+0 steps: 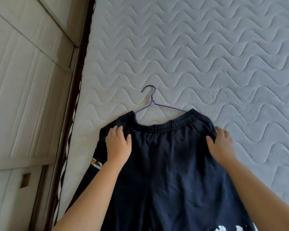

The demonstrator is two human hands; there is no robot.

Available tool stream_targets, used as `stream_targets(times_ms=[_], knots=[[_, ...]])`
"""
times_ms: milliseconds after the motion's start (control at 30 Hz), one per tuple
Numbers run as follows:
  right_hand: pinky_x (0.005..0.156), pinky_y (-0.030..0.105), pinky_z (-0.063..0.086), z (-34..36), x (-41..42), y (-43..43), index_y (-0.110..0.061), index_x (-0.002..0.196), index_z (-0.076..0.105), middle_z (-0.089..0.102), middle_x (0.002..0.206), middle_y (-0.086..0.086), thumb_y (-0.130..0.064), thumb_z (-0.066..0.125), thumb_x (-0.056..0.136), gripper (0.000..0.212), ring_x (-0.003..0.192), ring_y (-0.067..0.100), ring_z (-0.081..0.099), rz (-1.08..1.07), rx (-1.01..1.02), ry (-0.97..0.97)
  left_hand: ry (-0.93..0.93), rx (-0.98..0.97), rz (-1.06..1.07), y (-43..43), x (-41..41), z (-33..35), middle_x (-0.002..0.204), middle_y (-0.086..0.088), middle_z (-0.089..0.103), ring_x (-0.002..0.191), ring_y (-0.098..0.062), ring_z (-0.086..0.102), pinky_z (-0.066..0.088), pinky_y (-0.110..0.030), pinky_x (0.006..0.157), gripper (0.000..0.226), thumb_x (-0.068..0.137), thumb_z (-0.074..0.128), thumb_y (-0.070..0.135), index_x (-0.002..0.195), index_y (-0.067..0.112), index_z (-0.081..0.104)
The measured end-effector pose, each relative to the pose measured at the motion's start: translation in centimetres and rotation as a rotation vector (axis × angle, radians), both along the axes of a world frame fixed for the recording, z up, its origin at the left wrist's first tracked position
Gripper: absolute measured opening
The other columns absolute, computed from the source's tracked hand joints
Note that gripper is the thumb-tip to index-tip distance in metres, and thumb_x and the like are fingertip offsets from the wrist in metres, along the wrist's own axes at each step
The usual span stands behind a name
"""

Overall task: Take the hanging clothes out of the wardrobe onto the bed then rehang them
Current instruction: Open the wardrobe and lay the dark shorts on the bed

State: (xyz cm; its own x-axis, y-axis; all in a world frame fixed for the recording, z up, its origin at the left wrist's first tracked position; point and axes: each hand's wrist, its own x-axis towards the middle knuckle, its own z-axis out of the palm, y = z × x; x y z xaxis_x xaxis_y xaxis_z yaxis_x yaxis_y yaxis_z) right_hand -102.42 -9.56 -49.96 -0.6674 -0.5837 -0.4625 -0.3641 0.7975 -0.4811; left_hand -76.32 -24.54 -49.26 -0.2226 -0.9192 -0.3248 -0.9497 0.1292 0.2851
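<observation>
In the head view, the navy trousers (165, 164) lay flat on the bed (207, 55), their waistband on a purple hanger (152, 100). Your left hand (118, 144) and right hand (221, 145) pressed the cloth just below the waistband, fingers flat.

Body parts in view: two hands, two forearms.
Left hand (118, 145): bare; back of hand, four fingers and thumb discernible.
Right hand (222, 145): bare; back of hand and thumb discernible, fingertips partly hidden.
Left forearm (90, 197): bare from wrist to bottom frame edge, broad, smooth contour.
Right forearm (265, 189): same condition.
Nail detail: too small to tell.
</observation>
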Motion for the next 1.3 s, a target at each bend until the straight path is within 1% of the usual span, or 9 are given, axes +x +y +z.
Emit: stream_targets(times_ms=[167, 267, 367, 433, 533, 633, 767, 1033, 1300], knots=[[0.102, 0.041, 0.034, 5.2, 2.9, 6.7, 0.002, 0.132, 0.041, 0.046, 0.132, 0.026, -0.009, 0.05, 0.09, 0.044, 0.122, 0.039, 0.045, -0.047, -0.009, -0.09, 0.23, 0.133, 0.165, 6.8, 2.2, 6.5, 0.13, -0.009, 0.05, 0.119, -0.022, 0.049, 0.042, -0.031, 0.094, 0.036, 0.095, 0.044, 0.021, 0.128, 0.008, 0.047], [0.097, 0.039, 0.039, 8.3, 4.7, 10.5, -0.001, 0.13, 0.044, 0.052, 0.129, 0.019, -0.01, 0.048, 0.092, 0.04, 0.116, 0.033, 0.052, -0.128, -0.028, -0.171, 0.327, 0.294, 0.319, 11.3, 4.4, 10.1, 0.125, -0.003, 0.053, 0.111, -0.015, 0.052, 0.039, -0.023, 0.085, 0.031, 0.096, 0.041, 0.019, 0.125, 0.012, 0.05], [0.084, 0.033, 0.043, 11.3, 6.4, 14.7, -0.006, 0.123, 0.05, 0.058, 0.107, 0.011, -0.012, 0.046, 0.092, 0.032, 0.098, 0.027, 0.056, -0.251, -0.056, -0.266, 0.353, 0.414, 0.37, 15.5, 7.1, 12.8, 0.119, -0.003, 0.059, 0.109, -0.017, 0.056, 0.039, -0.023, 0.084, 0.027, 0.095, 0.041, 0.019, 0.12, 0.015, 0.053], [0.08, 0.039, 0.05, 12.5, 7.3, 17.6, -0.008, 0.119, 0.053, 0.061, 0.102, 0.01, -0.012, 0.047, 0.091, 0.029, 0.093, 0.029, 0.059, -0.311, -0.055, -0.305, 0.377, 0.449, 0.391, 18.2, 8.7, 14.5, 0.111, -0.004, 0.062, 0.102, -0.016, 0.059, 0.041, -0.022, 0.08, 0.024, 0.094, 0.041, 0.015, 0.113, 0.014, 0.056], [0.057, 0.036, 0.05, 14.0, 8.3, 21.7, -0.003, 0.114, 0.053, 0.062, 0.095, 0.017, -0.005, 0.044, 0.091, 0.025, 0.08, 0.031, 0.058, -0.373, -0.03, -0.398, 0.447, 0.428, 0.494, 21.8, 10.1, 17.1, 0.099, -0.003, 0.063, 0.09, -0.016, 0.061, 0.04, -0.016, 0.067, 0.022, 0.094, 0.039, 0.011, 0.106, 0.011, 0.057], [0.07, 0.044, 0.052, 15.2, 9.2, 25.5, 0.012, 0.104, 0.053, 0.057, 0.074, 0.014, 0.002, 0.039, 0.091, 0.022, 0.065, 0.029, 0.053, -0.376, 0.004, -0.438, 0.486, 0.446, 0.594, 25.4, 11.0, 18.6, 0.092, 0.0, 0.062, 0.084, -0.014, 0.061, 0.042, -0.022, 0.07, 0.02, 0.094, 0.038, 0.013, 0.104, 0.012, 0.056], [0.045, 0.019, 0.042, 17.4, 10.4, 29.5, -0.003, 0.091, 0.054, 0.058, 0.073, 0.013, 0.001, 0.037, 0.093, 0.018, 0.058, 0.022, 0.051, -0.349, 0.067, -0.542, 0.448, 0.494, 0.56, 30.0, 12.4, 18.6, 0.088, 0.002, 0.063, 0.083, -0.016, 0.062, 0.043, -0.024, 0.068, 0.021, 0.095, 0.04, 0.015, 0.105, 0.01, 0.057], [0.057, 0.026, 0.033, 18.7, 11.9, 34.9, -0.005, 0.105, 0.052, 0.061, 0.079, 0.012, -0.011, 0.042, 0.095, 0.015, 0.065, 0.022, 0.056, -0.289, 0.149, -0.53, 0.281, 0.541, 0.314, 36.9, 17.7, 19.0, 0.098, -0.005, 0.063, 0.094, -0.02, 0.059, 0.044, -0.028, 0.077, 0.014, 0.094, 0.042, 0.021, 0.094, 0.019, 0.056], [0.058, 0.027, 0.035, 17.9, 19.7, 36.7, -0.004, 0.105, 0.052, 0.061, 0.081, 0.013, -0.011, 0.042, 0.095, 0.016, 0.07, 0.026, 0.056, -0.262, 0.213, -0.518, 0.437, 0.583, 0.608, 42.3, 26.1, 17.6, 0.082, -0.005, 0.064, 0.075, -0.019, 0.059, 0.045, -0.028, 0.074, 0.022, 0.093, 0.038, 0.011, 0.08, 0.016, 0.054]])
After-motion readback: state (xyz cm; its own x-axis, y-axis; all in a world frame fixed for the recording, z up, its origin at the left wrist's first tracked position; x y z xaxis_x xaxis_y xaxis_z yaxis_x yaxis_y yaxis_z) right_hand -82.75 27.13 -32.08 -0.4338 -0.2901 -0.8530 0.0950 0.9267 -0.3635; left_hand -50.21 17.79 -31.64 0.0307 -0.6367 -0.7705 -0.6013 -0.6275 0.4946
